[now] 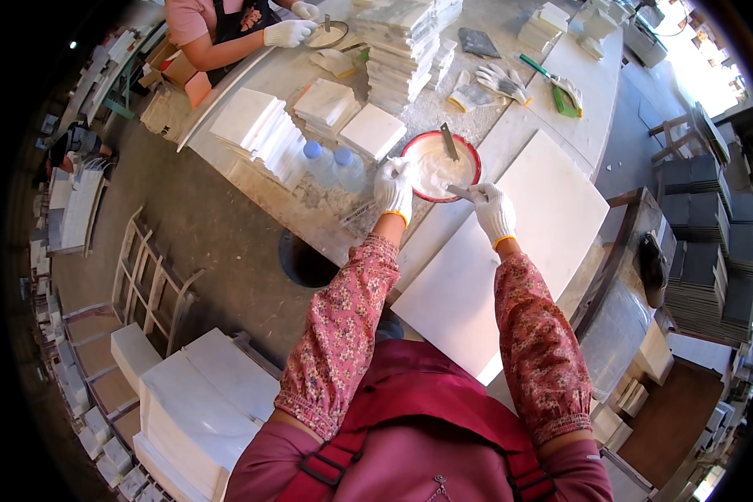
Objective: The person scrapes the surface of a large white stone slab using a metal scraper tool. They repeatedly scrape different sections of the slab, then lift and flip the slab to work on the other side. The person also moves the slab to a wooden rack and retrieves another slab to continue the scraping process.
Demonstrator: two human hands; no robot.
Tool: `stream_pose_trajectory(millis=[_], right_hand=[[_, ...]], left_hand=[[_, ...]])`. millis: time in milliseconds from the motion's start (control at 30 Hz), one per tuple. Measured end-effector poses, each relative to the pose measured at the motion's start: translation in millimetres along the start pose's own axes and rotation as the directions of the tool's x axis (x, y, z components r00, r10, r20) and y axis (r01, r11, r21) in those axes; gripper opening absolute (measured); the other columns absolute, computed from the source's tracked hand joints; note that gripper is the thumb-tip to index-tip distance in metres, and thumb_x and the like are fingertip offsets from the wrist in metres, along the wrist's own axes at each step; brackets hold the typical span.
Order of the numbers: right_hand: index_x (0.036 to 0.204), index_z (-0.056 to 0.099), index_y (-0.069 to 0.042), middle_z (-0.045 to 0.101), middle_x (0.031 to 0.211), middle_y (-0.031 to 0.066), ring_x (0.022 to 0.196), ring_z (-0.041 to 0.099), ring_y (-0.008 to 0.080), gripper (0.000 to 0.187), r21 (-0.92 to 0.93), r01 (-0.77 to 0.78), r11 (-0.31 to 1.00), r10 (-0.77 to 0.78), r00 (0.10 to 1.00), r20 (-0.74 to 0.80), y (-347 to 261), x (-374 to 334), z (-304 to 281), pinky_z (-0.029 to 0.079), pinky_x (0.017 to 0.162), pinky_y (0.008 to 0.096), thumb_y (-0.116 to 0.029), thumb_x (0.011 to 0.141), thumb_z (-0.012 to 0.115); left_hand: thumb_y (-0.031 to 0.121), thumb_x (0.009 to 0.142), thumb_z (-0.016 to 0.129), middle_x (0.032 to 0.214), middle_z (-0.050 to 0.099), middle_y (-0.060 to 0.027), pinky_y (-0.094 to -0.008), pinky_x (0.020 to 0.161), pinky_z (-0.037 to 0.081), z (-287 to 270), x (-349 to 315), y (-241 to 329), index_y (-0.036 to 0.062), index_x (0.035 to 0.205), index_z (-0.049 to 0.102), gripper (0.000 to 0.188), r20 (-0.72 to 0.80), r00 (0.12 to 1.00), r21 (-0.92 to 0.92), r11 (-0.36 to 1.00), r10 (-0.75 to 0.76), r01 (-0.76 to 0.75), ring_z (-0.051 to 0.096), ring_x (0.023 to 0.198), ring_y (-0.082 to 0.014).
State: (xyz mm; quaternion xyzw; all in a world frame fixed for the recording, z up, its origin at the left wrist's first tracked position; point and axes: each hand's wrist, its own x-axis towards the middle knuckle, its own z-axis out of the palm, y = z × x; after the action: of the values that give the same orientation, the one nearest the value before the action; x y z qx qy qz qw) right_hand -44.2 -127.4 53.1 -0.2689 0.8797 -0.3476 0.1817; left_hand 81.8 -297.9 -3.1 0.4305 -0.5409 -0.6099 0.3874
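Scraper [458,192] juts from the right hand's [494,212] fingers [480,193], apparently over the bowl [478,161].

I'm at a dusty pale worktable [435,109]. Grey-brown floor [234,222] to my left, marked and scuffed. Ladder-like frame [178,299] near left, green-legged bench [122,99] far left. Wooden stand [671,130] far right. Strong daylight [682,38] floods in beyond it; my left side looks dimmer.
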Motion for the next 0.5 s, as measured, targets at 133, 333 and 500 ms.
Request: stream_pose_trajectory(millis=[133, 333, 500], right_hand=[[0.102, 0.074, -0.02, 0.073, 0.09, 0.0126, 0.085, 0.069, 0.0341, 0.019, -0.023, -0.057, 0.998, 0.056, 0.997, -0.048, 1, -13, -2, 0.053, 0.074, 0.0406, -0.028, 0.094, 0.059], [0.099, 0.073, -0.02, 0.073, 0.09, 0.0126, 0.086, 0.069, 0.0351, 0.017, 0.052, -0.031, 0.998, 0.041, 0.978, -0.205, 12, -33, 4, 0.053, 0.074, 0.0426, -0.03, 0.094, 0.06], [0.104, 0.074, -0.018, 0.072, 0.091, 0.0153, 0.086, 0.069, 0.0363, 0.02, 0.216, -0.11, 0.97, 0.163, 0.956, -0.243, 3, -65, -4, 0.053, 0.077, 0.0426, -0.03, 0.094, 0.061]], left_hand=[[0.018, 0.093, 0.069, 0.1, 0.062, -0.007, -0.0359, 0.09, 0.048, -16, -20, 18, 0.0023, 0.101, 0.062, 0.02, 0.079, 0.976, 0.084, 0.975, 0.201, -0.207, 0.059, 0.094, -0.0196], [0.016, 0.097, 0.064, 0.105, 0.053, -0.0029, -0.0311, 0.081, 0.053, -32, -75, 48, 0.0076, 0.118, 0.047, 0.028, 0.187, 0.981, -0.366, 0.924, -0.048, 0.115, 0.056, 0.09, -0.014], [0.02, 0.099, 0.063, 0.104, 0.059, -0.0001, -0.0265, 0.075, 0.052, -58, -127, 77, 0.0067, 0.135, 0.05, 0.041, 0.319, 0.936, -0.099, 0.977, -0.148, 0.188, 0.058, 0.091, -0.0084]])
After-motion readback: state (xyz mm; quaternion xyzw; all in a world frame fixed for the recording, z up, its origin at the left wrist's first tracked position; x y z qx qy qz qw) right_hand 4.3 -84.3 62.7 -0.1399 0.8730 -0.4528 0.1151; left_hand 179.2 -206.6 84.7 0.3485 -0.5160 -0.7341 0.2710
